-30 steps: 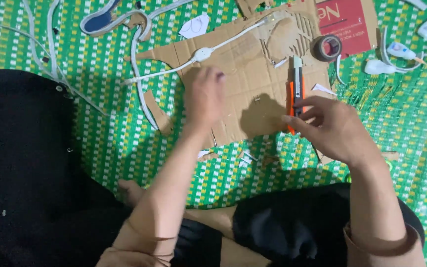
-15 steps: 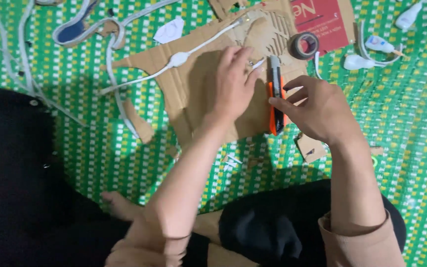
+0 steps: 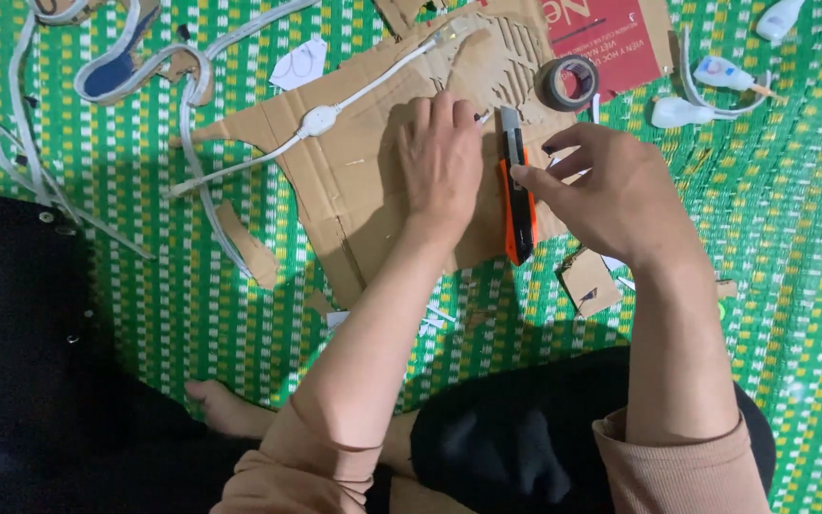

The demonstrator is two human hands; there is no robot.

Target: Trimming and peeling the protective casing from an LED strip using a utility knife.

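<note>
A flat sheet of brown cardboard lies on a green and white woven mat. My left hand presses palm down on the cardboard, fingers together. My right hand grips an orange and black utility knife just right of the left hand, its blade end pointing away from me onto the cardboard. A white cord with an inline switch crosses the cardboard's far left part.
A roll of dark tape sits at the cardboard's far right corner beside a red printed card. White glue bottles lie further right. Cardboard scraps, white cords and my dark-trousered legs surround the work.
The view has shifted so the cardboard sits higher and closer. My left hand has slid up the sheet next to the knife. My right hand keeps hold of the knife.
</note>
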